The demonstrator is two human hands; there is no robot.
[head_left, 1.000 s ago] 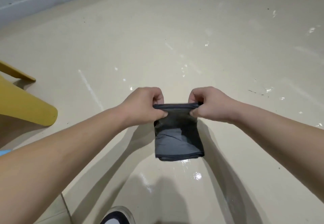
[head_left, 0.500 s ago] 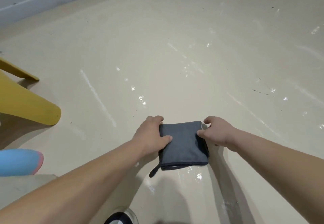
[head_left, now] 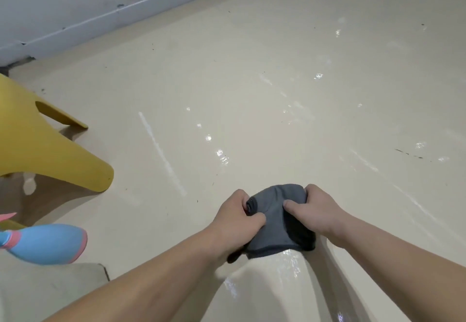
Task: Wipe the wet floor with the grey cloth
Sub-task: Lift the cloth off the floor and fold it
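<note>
1 grey cloth point(head_left: 274, 223), bunched, lay on wet floor point(head_left: 252, 82) betw. 2 hands. L hand point(head_left: 235, 218) grip pinched cloth's left edge; R hand point(head_left: 316, 210) grip curled over right edge, thumb on top. 1 yellow stool point(head_left: 50, 155) and 1 blue-pink item point(head_left: 50, 243) at left. Floor cream, glossy w/ water streaks; grey wall point(head_left: 100, 6) behind.

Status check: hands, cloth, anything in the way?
Left hand and right hand both grip the grey cloth, bunched on the floor. Wet glints ahead. Yellow stool off left, not in the way.
</note>
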